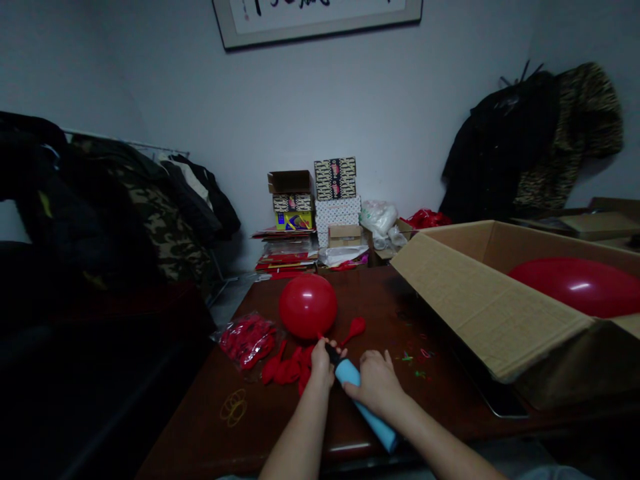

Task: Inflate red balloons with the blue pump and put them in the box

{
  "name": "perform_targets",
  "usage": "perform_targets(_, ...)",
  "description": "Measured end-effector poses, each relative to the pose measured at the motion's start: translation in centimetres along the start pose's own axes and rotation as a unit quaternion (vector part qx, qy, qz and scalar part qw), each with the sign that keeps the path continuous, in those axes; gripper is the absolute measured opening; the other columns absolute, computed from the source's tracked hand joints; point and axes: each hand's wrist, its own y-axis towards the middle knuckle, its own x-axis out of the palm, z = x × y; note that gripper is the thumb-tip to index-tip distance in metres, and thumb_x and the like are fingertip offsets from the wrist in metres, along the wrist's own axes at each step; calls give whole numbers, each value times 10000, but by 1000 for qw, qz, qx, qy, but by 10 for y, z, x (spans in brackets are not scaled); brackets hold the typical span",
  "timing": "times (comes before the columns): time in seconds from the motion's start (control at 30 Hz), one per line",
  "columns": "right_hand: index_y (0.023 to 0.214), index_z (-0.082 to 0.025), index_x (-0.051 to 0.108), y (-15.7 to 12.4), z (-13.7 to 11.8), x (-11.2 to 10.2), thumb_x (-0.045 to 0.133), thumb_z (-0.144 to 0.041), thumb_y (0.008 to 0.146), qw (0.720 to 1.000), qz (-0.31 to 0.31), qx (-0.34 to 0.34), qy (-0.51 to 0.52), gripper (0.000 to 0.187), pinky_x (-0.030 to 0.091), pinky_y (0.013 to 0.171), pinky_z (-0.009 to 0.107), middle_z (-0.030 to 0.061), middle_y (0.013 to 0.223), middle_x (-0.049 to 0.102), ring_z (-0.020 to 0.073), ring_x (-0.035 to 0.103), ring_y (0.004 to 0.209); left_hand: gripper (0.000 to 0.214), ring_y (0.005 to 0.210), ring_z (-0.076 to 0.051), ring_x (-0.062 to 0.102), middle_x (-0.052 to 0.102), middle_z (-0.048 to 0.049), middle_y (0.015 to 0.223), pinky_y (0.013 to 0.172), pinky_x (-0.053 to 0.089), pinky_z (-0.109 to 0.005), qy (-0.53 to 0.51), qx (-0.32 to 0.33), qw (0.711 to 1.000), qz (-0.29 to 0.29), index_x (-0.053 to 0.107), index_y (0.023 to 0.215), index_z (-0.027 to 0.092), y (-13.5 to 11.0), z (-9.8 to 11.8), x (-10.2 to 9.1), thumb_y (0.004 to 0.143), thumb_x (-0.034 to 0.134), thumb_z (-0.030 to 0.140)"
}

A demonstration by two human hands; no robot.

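Note:
A round, inflated red balloon point(308, 307) stands on the far side of my left hand point(324, 360). My left hand is closed around the black nozzle end point(332, 353) of a light-blue hand balloon pump, where the balloon's neck meets it. The pump's barrel point(373, 423) slants down towards the table's near edge. My right hand point(380, 383) is at the barrel, its thumb lying across it; its fingertips are partly hidden. Uninflated red balloons point(287, 369) lie beside my left hand, and another red balloon point(357, 326) lies just beyond.
On the brown table point(200, 427) are a clear bag of red balloons point(249, 340), yellow rings point(233, 407) and small green and red bits point(419, 373). An open cardboard box point(490, 313) at right holds a big red balloon point(580, 287). Stacked boxes point(337, 213) stand behind.

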Motion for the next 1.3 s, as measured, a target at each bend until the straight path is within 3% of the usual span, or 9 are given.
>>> perform_targets(0.23, 1070, -60, 582, -16, 3, 9, 406, -521, 762, 1000, -23, 7, 7, 582, 157, 1015, 476, 189, 1120, 555, 303, 440, 1115, 138, 357, -69, 384, 445, 58, 505, 624, 512, -368, 21, 15, 999, -22, 396, 698, 198, 0, 1, 9, 820, 437, 249)
perform_targets(0.43, 1037, -67, 613, -61, 19, -11, 455, -494, 755, 1000, -2, -20, -20, 536, 40, 1053, 472, 192, 1134, 557, 312, 384, 1179, 188, 359, -50, 374, 418, 72, 513, 593, 502, -330, 0, 55, 998, -8, 390, 676, 193, 16, 20, 14, 762, 534, 279)
perform_targets(0.63, 1010, -92, 629, -92, 31, -27, 441, -485, 770, 999, -24, -28, -17, 498, 28, 1053, 486, 180, 1116, 564, 319, 400, 1163, 153, 352, -60, 374, 417, 66, 499, 577, 494, -327, 6, 42, 999, -6, 377, 658, 193, 19, 27, 19, 770, 479, 213)
perform_targets(0.83, 969, -121, 636, -84, 26, -35, 487, -476, 741, 1000, -5, -19, 4, 447, 56, 1056, 457, 132, 1047, 586, 293, 438, 1114, 165, 357, -59, 371, 409, 65, 499, 602, 496, -326, -19, 27, 999, -1, 368, 651, 196, 12, 16, 19, 792, 452, 208)
perform_targets(1.3, 966, -92, 629, -34, 9, -20, 448, -518, 745, 999, 17, -17, -21, 513, 140, 1023, 472, 143, 987, 590, 288, 475, 1023, 148, 383, -70, 399, 440, 48, 522, 598, 493, -325, -30, 15, 999, -24, 399, 671, 193, -4, 3, 15, 799, 470, 214)
